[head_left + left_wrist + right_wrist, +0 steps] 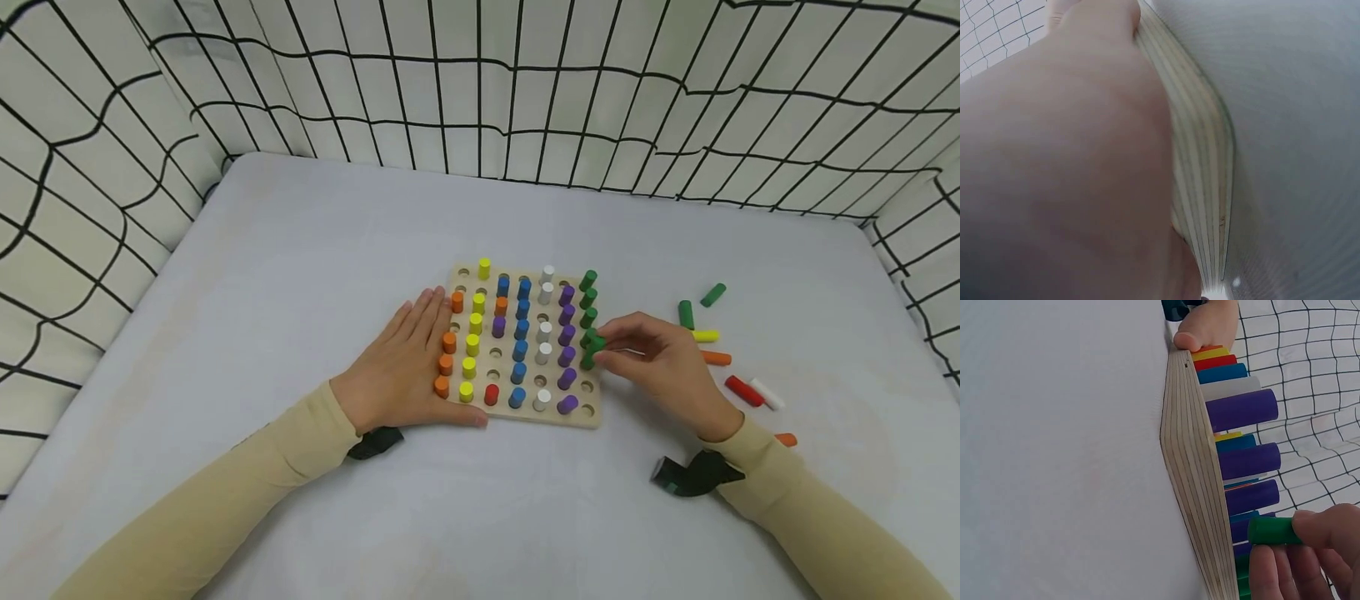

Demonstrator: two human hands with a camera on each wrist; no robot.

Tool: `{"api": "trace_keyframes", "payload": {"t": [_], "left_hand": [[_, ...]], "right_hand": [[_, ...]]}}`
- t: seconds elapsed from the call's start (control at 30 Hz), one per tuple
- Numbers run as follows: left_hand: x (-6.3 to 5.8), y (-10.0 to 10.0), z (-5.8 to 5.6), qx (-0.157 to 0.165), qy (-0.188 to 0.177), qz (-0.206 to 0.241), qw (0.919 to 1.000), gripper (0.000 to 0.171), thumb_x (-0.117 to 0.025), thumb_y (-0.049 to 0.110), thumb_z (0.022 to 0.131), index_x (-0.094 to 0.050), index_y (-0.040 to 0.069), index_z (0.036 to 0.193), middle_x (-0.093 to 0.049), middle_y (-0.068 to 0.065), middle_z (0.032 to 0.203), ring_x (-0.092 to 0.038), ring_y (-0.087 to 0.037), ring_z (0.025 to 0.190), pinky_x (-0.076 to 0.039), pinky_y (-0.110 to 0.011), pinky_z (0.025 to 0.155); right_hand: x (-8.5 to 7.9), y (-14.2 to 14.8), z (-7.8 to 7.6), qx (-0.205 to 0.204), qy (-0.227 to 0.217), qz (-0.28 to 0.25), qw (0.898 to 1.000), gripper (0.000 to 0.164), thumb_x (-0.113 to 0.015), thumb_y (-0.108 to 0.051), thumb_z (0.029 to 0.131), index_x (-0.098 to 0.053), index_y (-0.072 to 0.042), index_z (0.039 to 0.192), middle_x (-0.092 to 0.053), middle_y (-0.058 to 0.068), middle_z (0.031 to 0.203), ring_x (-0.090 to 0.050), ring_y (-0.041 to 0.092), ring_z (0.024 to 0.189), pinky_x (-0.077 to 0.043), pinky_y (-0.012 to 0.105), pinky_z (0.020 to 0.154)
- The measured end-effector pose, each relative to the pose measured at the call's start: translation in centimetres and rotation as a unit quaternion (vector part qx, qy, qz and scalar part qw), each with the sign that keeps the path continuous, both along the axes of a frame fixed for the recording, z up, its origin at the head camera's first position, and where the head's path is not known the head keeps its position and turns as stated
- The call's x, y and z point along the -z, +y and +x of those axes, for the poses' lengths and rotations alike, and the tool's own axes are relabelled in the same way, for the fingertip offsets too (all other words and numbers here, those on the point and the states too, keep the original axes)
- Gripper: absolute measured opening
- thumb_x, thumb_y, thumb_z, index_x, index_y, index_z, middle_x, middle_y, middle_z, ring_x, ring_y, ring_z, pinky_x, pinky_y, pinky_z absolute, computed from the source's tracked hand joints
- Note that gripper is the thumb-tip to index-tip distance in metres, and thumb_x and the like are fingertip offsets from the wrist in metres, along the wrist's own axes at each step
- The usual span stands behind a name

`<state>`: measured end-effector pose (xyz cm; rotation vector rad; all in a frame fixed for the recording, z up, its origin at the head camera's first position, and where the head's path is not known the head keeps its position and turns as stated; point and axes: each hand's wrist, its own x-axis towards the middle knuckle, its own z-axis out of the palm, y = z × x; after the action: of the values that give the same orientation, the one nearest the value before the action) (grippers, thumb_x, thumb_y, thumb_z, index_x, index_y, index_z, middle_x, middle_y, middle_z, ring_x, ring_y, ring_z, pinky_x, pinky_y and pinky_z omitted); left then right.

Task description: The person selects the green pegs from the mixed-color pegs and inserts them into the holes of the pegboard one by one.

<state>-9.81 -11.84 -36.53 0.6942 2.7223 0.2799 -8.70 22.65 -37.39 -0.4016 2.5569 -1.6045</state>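
A wooden pegboard (555, 418) lies on the table, set with orange, yellow, blue, white, purple, red and green pegs. Along its left edge rests my left hand (397, 371), fingers straight and thumb stretched along the front edge. In the left wrist view that hand touches the board's layered side (1200, 156). At the board's right edge, my right hand (663, 367) pinches a green peg (1275, 530) between thumb and fingers. The peg is tilted sideways above the board in the right wrist view. Several green pegs (588, 297) stand in the rightmost column, and purple pegs (567, 357) fill much of the neighbouring one.
Loose pegs lie to the right of my right hand: green (713, 294), yellow (706, 336), orange (716, 357), red (744, 391) and white (767, 394). Black wire mesh (480, 92) rises behind and beside the white table (337, 233).
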Motion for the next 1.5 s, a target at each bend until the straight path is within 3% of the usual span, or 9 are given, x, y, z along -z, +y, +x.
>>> {"api": "trace_keyframes", "payload": {"t": [0.67,1.07,1.5], "left_hand": [[0.04,0.09,0.04,-0.001,0.008,0.006,0.9999,0.145,-0.065,0.090,0.071,-0.002,-0.001,0.165,0.004,-0.018,0.176,0.002,-0.036,0.165,-0.005,-0.054,0.135],[0.22,0.03,0.02,-0.002,0.009,0.007,0.9999,0.146,-0.064,0.091,0.070,-0.002,0.000,0.165,0.003,-0.017,0.176,0.002,-0.036,0.165,-0.005,-0.054,0.135],[0.20,0.04,0.05,-0.002,0.009,0.005,0.9999,0.145,-0.064,0.091,0.070,-0.003,-0.001,0.165,0.003,-0.018,0.176,0.001,-0.036,0.165,-0.006,-0.055,0.135]], "right_hand": [[0.49,0.10,-0.04,-0.013,0.005,0.002,1.000,0.024,-0.078,-0.003,0.090,-0.072,-0.007,0.113,-0.071,0.000,0.109,-0.073,0.003,0.096,-0.060,0.015,0.089],[0.54,0.09,0.00,-0.018,-0.003,-0.014,1.000,0.024,-0.078,-0.002,0.090,-0.072,-0.004,0.113,-0.071,-0.001,0.109,-0.073,0.002,0.098,-0.060,0.015,0.090],[0.04,0.00,0.13,-0.017,-0.041,-0.036,0.998,0.029,-0.080,-0.005,0.089,-0.069,-0.002,0.116,-0.072,-0.003,0.111,-0.076,0.005,0.099,-0.061,0.018,0.090]]}}
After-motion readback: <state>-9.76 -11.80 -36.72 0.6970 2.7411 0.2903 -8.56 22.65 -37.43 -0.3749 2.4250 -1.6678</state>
